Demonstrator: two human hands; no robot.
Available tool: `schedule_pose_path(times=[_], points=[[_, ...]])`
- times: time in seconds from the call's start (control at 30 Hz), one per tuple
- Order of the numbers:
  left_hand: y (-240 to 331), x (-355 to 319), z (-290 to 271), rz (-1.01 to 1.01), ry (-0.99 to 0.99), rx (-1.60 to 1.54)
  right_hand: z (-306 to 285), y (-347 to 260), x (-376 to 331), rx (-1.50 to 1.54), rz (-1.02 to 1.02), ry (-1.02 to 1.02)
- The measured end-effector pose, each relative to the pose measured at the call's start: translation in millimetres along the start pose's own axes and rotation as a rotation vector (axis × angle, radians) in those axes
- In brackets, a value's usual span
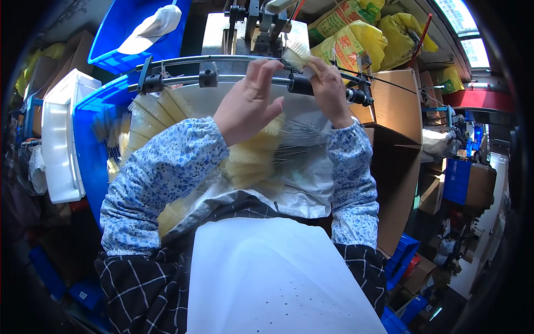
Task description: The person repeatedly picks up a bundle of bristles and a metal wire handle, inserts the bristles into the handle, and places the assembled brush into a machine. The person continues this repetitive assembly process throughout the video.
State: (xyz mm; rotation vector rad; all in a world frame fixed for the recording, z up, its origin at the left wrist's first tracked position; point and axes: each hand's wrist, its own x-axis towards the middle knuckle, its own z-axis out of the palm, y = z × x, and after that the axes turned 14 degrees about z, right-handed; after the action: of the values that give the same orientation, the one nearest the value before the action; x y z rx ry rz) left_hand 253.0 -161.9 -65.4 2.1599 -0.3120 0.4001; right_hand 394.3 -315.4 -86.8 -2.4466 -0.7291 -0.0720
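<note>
My right hand (332,96) is closed on a cream bristle brush (296,54), its tuft pointing up and to the left above a steel rail. Over the middle of the machine's two steel rails (245,78), my left hand (248,103) has its thumb stretched away from its bent fingers and nothing shows in it. A black cylinder (301,84) on the nearer rail sits between my hands. Many more wire-stemmed bristle brushes (250,158) lie on the pale sheet below, the nearer ones blurred and partly covered by my left arm.
At the left stands a blue bin (92,161), with a white tray (58,139) beside it. A white cap (150,30) rests on another blue bin. Yellow sacks (350,39) lean at the back. An opened cardboard box (397,106) stands close to my right arm.
</note>
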Motion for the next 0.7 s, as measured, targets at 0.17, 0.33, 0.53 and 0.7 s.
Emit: schedule_pose_path(times=[0.17,0.33,0.53,0.7], points=[[-34.4,-12.0,46.5,0.079,-0.64,0.583,40.3,30.5,51.9,-0.394,0.019,0.213],[-32.9,-27.7,61.0,-0.038,-0.908,0.437,44.0,31.9,61.2,-0.441,0.016,0.204],[-13.9,-49.2,35.9,-0.06,-1.046,0.362,43.9,28.7,62.3,-0.386,-0.011,0.151],[-15.3,-65.8,-19.2,-0.011,-0.889,0.258,49.2,35.2,68.6,-0.314,0.045,0.062]])
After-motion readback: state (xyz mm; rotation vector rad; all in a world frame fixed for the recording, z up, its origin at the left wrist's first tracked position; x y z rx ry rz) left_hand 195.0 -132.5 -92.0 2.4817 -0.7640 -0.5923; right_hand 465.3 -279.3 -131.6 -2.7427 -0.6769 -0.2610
